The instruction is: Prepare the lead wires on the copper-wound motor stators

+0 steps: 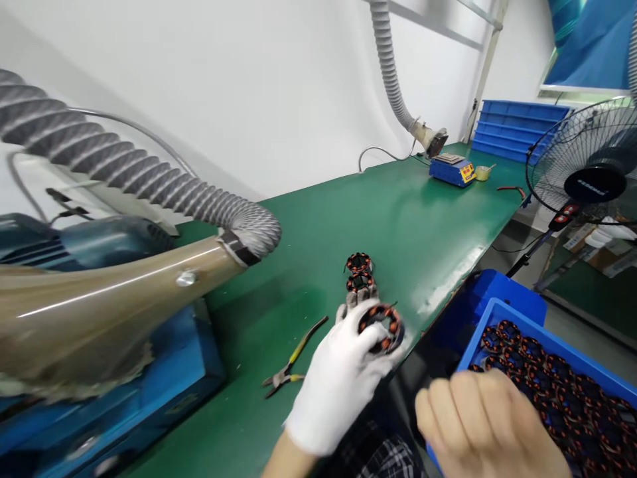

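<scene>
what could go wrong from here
The wound ring, held in the gloved left hand near the table's edge, could drop if the grip slips. The pliers lie with jaws parted beside that hand and might get knocked. Rings heaped in the blue bin could scrape each other's windings.

Head-worn view, facing forward and down (bench [308,239] close)

Can't see into curled right hand [485,418]; cut by bottom edge. Can't see part of ring [395,325] behind left hand [338,372]. Losing part of bin [547,337] behind right hand, more past right edge. Can't count coils [537,378] inside. Getting only part of fan [597,182] at right edge, hose [124,176] at left. Can't read label [468,174], can't tell cup [482,174] contents: too small.
</scene>
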